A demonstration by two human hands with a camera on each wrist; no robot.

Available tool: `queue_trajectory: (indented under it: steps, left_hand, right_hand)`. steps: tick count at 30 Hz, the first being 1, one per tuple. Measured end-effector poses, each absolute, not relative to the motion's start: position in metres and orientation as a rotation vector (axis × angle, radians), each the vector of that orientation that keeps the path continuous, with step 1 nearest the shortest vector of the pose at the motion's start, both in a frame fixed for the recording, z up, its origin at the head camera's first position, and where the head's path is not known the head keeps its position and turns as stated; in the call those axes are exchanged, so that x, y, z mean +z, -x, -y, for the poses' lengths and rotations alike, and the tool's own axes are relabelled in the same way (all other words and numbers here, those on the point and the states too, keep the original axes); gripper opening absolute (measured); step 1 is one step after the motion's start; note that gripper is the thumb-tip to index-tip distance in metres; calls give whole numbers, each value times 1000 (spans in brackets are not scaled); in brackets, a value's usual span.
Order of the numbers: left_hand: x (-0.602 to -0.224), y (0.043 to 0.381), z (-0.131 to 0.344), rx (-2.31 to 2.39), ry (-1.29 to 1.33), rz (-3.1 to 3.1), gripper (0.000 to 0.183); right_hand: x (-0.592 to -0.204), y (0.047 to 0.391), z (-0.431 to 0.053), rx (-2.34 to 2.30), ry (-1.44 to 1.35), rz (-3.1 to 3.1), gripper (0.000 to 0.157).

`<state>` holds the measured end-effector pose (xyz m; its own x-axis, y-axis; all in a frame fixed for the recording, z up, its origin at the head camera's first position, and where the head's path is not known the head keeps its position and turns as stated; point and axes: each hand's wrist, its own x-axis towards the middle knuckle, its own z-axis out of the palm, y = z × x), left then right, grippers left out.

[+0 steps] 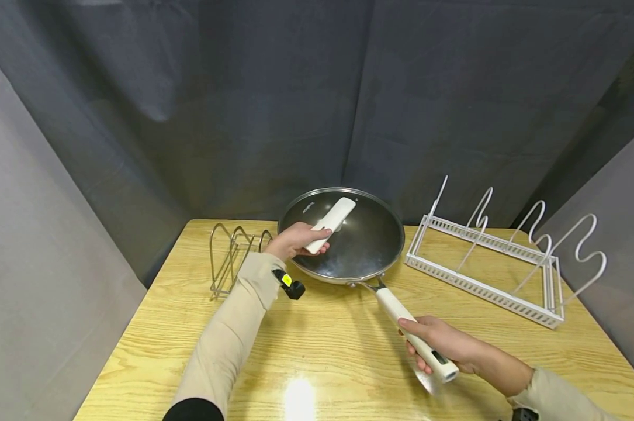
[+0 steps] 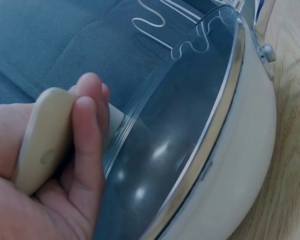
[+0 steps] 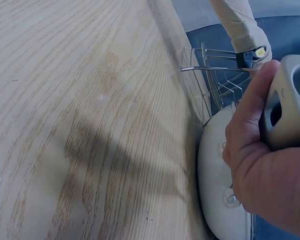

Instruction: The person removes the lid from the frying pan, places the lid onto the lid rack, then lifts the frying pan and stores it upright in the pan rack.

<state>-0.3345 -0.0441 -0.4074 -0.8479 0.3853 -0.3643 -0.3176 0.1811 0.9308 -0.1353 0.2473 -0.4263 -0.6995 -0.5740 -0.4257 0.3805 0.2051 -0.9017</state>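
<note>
On the wooden table (image 1: 153,333), a covered pan (image 2: 245,145)

Toward the table's far edge, the pan sits between a metal wire rack (image 1: 230,263) on its left and a white rack (image 1: 482,292) on its right, a glass lid (image 1: 369,237) over it. The left hand (image 1: 301,238) grips the white lid handle (image 1: 342,211), fingers curled around it; the right hand (image 1: 437,342) grips the long pan handle (image 1: 392,304), which slants toward the person.

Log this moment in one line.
left hand: grips lid handle | right hand: grips pan handle | glass lid: on pan | white rack: right of pan
</note>
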Motion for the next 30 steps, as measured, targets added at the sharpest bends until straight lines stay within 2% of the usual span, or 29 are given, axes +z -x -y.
queue_trajectory:
  steps: [14, 30]
  left_hand:
    - [-409, 332, 42, 1796, -111, -1875, 23]
    - [-410, 324, 38, 1874, -89, -1844, 21]
  right_hand:
    - [-424, 133, -247, -1598, 187, -1754, 47]
    - [-423, 132, -248, -1579, 171, -1778, 49]
